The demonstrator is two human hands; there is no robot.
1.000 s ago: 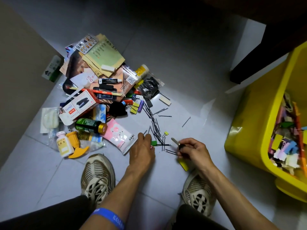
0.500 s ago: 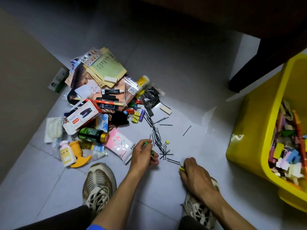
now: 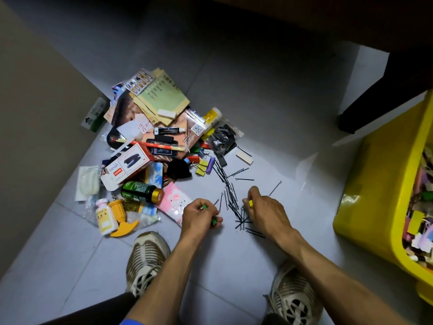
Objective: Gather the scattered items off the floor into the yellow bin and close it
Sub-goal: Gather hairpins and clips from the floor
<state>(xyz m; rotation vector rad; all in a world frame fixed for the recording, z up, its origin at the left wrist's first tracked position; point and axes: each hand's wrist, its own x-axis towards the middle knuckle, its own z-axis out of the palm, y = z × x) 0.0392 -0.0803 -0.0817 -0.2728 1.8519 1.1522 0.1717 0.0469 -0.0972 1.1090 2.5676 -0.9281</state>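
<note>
The left hand [image 3: 201, 215] has its fingers curled around small green clips [image 3: 213, 221]. The right hand [image 3: 263, 211] pinches a small yellow clip [image 3: 250, 203] just above the black hairpins [image 3: 230, 195] on the floor [image 3: 269, 127]. The pile of items [image 3: 159, 146] lies further left. The yellow bin [image 3: 375, 184] stands open at the right, partly filled.

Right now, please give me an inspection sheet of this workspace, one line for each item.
Surface: grey tiled floor, shiny.
Job's things: yellow bin at right, open, partly filled; no lid seen.
Clutter: pile of packets and boxes, green bottle lying down, black hairpins scattered.
Grippers: left hand holds a small green piece; right hand pinches a small yellow piece over the hairpins.
Cables: nothing seen.
Surroundings: beige wall at left, dark furniture at top right, two shoes below.
</note>
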